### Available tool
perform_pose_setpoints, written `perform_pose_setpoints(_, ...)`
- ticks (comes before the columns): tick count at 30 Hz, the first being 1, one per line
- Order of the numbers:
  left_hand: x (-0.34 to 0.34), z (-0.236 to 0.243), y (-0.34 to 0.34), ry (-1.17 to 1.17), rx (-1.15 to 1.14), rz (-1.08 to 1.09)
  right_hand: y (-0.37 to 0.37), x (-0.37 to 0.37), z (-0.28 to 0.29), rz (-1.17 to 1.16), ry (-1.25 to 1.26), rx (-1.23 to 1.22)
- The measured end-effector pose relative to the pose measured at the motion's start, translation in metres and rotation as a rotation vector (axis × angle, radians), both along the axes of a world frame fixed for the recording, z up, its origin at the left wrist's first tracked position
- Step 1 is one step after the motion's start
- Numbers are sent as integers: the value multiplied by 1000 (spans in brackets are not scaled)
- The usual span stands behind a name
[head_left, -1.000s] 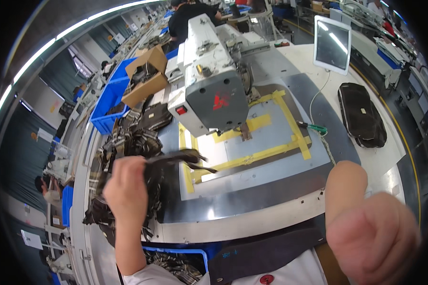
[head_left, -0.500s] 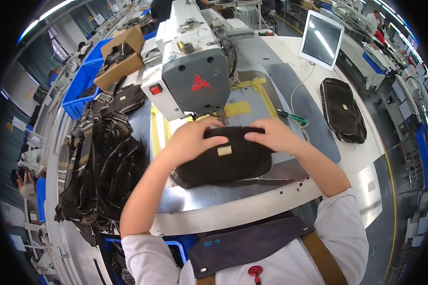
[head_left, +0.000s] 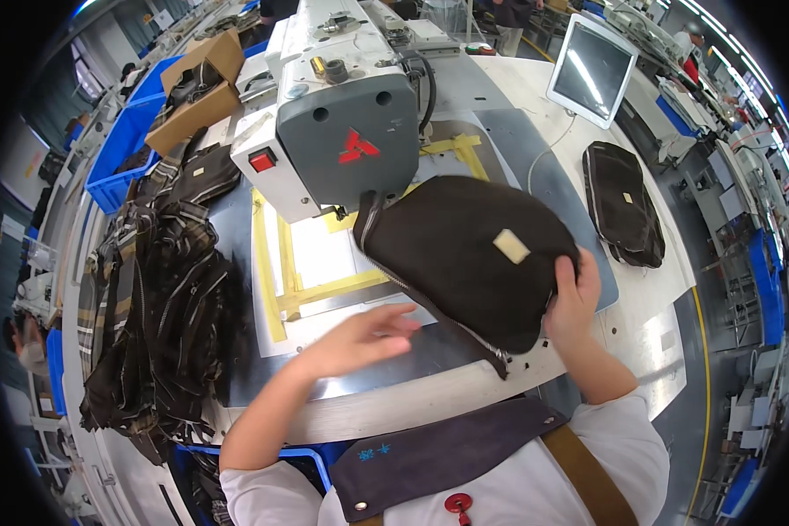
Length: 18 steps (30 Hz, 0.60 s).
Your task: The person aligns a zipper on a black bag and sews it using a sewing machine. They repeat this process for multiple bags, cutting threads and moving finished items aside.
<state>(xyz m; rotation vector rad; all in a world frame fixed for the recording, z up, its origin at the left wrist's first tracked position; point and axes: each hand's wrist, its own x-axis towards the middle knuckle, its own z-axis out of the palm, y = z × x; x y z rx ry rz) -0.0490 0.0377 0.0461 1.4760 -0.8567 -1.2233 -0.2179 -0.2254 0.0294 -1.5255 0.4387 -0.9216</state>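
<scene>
In front of the sewing machine [head_left: 349, 131], a dark zippered pouch [head_left: 460, 263] with a small beige label [head_left: 511, 246] is tilted over the right part of the work plate. My right hand [head_left: 575, 302] grips its right edge, thumb on the front and the other fingers partly hidden behind. The pouch's zip [head_left: 438, 311] runs along the side turned toward me. My left hand [head_left: 364, 340] is off the pouch, just left of the zip, fingers stretched out and holding nothing. Left of it lies a white sheet framed with yellow tape [head_left: 337, 287].
A heap of dark and plaid zippered pieces [head_left: 162, 307] lies at the left. Another dark pouch [head_left: 624, 203] rests on the right of the table, below a tablet screen [head_left: 593, 70]. Blue bins [head_left: 118, 167] and a cardboard box [head_left: 197, 88] stand at the back left.
The pouch has moved to the right, away from under the machine head, and turned. My left hand has let go and come down toward me; my right hand has shifted to the pouch's right edge.
</scene>
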Motion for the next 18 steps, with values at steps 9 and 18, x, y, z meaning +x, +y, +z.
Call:
perform_pose_setpoints(9, -18, 20, -70, -198, -142, 203, 69, -19, 6, 176, -41, 345)
perform_pose_setpoints(18, 29, 43, -51, -715, 87, -386, 40, 2, 54, 837, 78, -915)
